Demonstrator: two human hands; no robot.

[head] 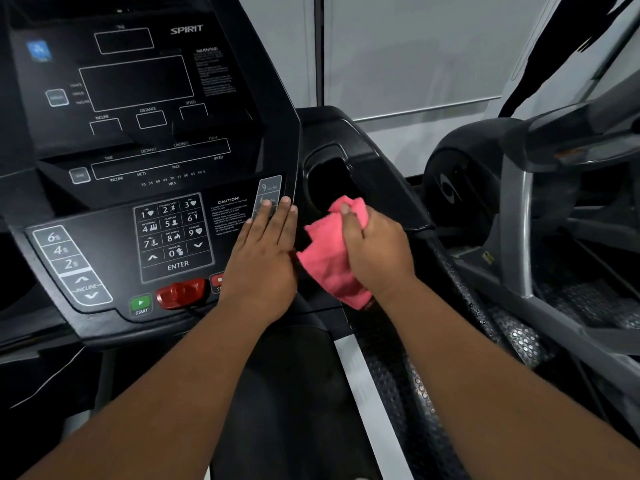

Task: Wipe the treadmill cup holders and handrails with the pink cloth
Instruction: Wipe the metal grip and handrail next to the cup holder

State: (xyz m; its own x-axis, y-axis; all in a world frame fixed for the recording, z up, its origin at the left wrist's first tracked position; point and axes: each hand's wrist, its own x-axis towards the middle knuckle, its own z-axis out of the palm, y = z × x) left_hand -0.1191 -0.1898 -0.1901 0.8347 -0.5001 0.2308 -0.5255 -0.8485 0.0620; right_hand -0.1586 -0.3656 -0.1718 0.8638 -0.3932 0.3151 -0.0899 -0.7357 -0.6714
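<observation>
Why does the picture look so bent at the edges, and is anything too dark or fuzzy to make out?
Head view: the wide lens bows straight lines near the edges; the dim room leaves the cup holder nearly black inside; the console small print is soft and unreadable, though the keypad digits read fine; the pink cloth in the right hand and the flat left hand are sharp.

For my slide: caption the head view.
Right hand presses pink cloth beside cup holder; left hand flat on console.
</observation>
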